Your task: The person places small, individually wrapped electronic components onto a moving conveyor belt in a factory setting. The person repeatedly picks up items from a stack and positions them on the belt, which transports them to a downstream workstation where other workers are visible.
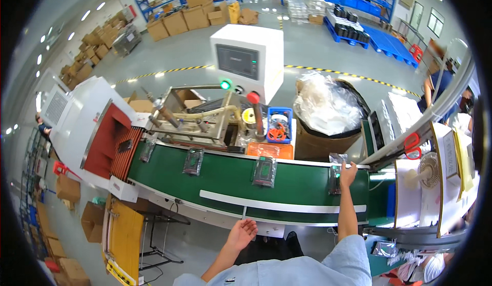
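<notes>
On the green conveyor belt (pixel 230 172), my right hand (pixel 348 175) is at the right end, its fingers closed at the edge of a clear plastic bag (pixel 334 179) with a dark flat item inside. The bag's top flap sticks up beyond my fingertips. My left hand (pixel 243 234) hangs in front of the belt's near edge, palm turned up, fingers loosely bent and holding nothing. Similar bagged items lie along the belt: one in the middle (pixel 265 171), another further left (pixel 193 162), and one near the machine outlet (pixel 147 150).
A white machine with a red curtain (pixel 106 140) stands over the belt's left end. Behind the belt are a control box (pixel 248 60), a blue bin (pixel 279 124), an orange tray (pixel 270 151) and a carton of plastic film (pixel 328 106). A white rail (pixel 282 202) runs along the near side.
</notes>
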{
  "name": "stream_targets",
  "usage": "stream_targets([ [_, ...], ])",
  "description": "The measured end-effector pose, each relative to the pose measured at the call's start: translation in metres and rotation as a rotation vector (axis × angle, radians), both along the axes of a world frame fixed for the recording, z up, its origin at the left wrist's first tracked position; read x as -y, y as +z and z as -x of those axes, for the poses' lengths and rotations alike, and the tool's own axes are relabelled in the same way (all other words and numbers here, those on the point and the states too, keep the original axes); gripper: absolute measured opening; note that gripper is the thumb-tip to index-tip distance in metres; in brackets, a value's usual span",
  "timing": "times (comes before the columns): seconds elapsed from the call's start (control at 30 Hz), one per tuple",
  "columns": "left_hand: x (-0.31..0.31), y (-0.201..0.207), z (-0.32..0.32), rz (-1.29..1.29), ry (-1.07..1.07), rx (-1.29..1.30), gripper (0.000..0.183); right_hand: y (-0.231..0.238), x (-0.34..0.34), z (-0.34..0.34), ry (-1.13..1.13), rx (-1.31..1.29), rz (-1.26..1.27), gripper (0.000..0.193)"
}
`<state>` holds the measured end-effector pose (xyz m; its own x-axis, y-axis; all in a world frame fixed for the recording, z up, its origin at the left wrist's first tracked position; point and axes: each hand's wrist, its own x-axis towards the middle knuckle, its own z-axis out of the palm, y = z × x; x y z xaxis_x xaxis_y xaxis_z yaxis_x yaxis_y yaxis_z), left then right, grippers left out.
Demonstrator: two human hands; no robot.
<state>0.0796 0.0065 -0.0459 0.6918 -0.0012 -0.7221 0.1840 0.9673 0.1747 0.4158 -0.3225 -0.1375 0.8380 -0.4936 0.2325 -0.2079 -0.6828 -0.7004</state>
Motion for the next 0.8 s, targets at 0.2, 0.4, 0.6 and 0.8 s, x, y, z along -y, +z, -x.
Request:
stream_targets([
  [0.2,-0.018,-0.001,0.013,0.027,0.079,0.065,0.017,0.107,-0.162,0.034,0.874,0.233,-0.164,0.018],
  [0.4,-0.026,0.019,0.034,-0.029,0.163,0.154,0.019,0.273,-0.372,0.063,1.219,0.986,-0.236,0.021],
  [0.6,-0.018,0.029,0.044,-0.146,0.125,0.167,0.018,0.250,-0.522,-0.036,1.156,0.200,0.209,0.060],
  [0.8,-0.020,0.026,0.051,-0.311,-0.053,0.172,0.019,0.244,-0.451,0.063,1.279,0.510,-0.554,0.037],
])
